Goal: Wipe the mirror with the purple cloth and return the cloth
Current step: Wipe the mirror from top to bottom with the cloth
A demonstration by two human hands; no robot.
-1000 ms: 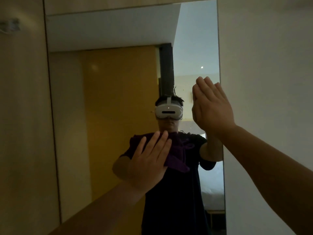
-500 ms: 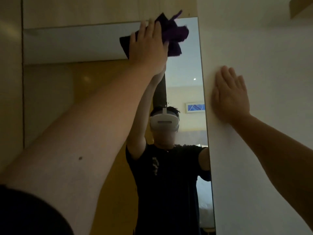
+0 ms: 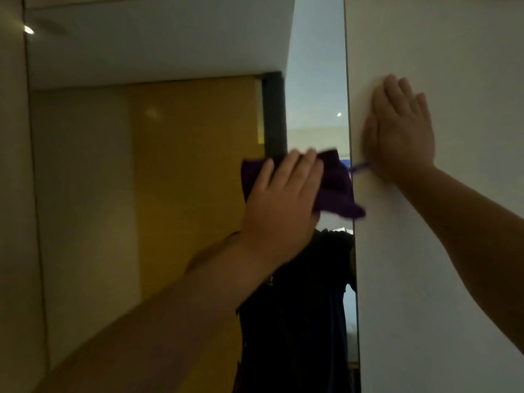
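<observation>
A tall wall mirror (image 3: 158,171) fills the left and middle of the head view, and its right edge runs down beside a white wall. My left hand (image 3: 280,205) lies flat on the glass near that right edge, pressing the purple cloth (image 3: 337,191) against the mirror. The cloth sticks out past my fingers to the right and reaches just over the mirror's edge. My right hand (image 3: 399,129) rests flat on the white wall, fingers apart and pointing up, holding nothing. The mirror reflects a person's dark shirt below my left hand.
The white wall (image 3: 442,265) takes up the right third of the view. A beige panel (image 3: 14,194) borders the mirror on the left. The glass reflects a yellow wall, a dark post and a ceiling light.
My left hand has swept the cloth down from the mirror's top edge to mid-height near the right edge. My right hand stays flat on the wall.
</observation>
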